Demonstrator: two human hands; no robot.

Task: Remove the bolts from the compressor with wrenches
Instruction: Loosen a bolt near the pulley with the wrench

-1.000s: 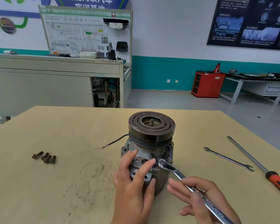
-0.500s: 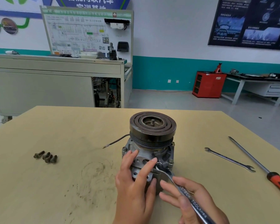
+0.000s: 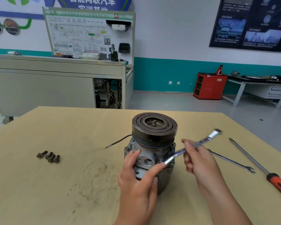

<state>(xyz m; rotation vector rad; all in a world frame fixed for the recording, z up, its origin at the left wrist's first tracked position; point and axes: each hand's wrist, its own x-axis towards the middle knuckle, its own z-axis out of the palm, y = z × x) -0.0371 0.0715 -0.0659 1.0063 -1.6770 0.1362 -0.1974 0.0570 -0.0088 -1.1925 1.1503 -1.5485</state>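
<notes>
The grey metal compressor (image 3: 152,153) stands upright on the tan table (image 3: 71,135), its dark ringed pulley on top. My left hand (image 3: 139,181) rests on its near side, fingers spread over the housing. My right hand (image 3: 196,159) pinches a silver wrench (image 3: 193,146) near its middle, just right of the compressor. The wrench is blurred and tilted, one end by my left fingertip at the housing, the other raised up and to the right. Several removed bolts (image 3: 49,156) lie together at the left.
A second slim wrench (image 3: 232,161) and a long screwdriver with a red-black handle (image 3: 258,164) lie on the table's right side. A thin black wire (image 3: 118,142) runs left from the compressor. Grime marks (image 3: 96,172) stain the table in front of the bolts.
My right hand has lifted the wrench off the bolt and swung it round, so its far end now points up and right. My left hand stays on the compressor.
</notes>
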